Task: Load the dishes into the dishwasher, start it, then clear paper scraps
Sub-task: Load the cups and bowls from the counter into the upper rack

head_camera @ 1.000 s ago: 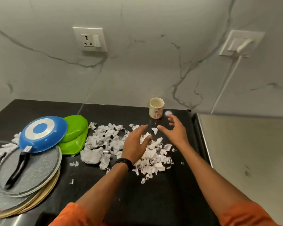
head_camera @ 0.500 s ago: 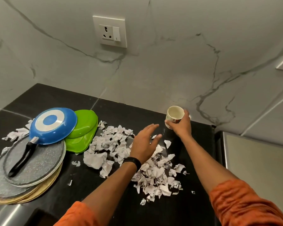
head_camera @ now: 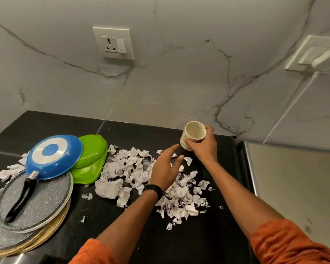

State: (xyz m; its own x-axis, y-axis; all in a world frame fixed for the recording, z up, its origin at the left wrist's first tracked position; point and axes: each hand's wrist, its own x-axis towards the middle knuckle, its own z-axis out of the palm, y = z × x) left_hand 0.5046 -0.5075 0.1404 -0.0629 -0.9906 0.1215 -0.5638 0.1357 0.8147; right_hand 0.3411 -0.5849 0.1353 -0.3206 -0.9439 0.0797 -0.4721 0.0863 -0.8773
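Head view: right hand point(head_camera: 204, 149) wraps the cup point(head_camera: 193, 135), its lower half hidden behind the fingers point(head_camera: 191, 145). Left hand point(head_camera: 165, 168) spread loose, covering part of the paper scraps point(head_camera: 133, 168) beneath its fingertips.

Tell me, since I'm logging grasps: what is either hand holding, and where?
The right hand grips the cup around its side wall. The left hand is open, holding nothing.
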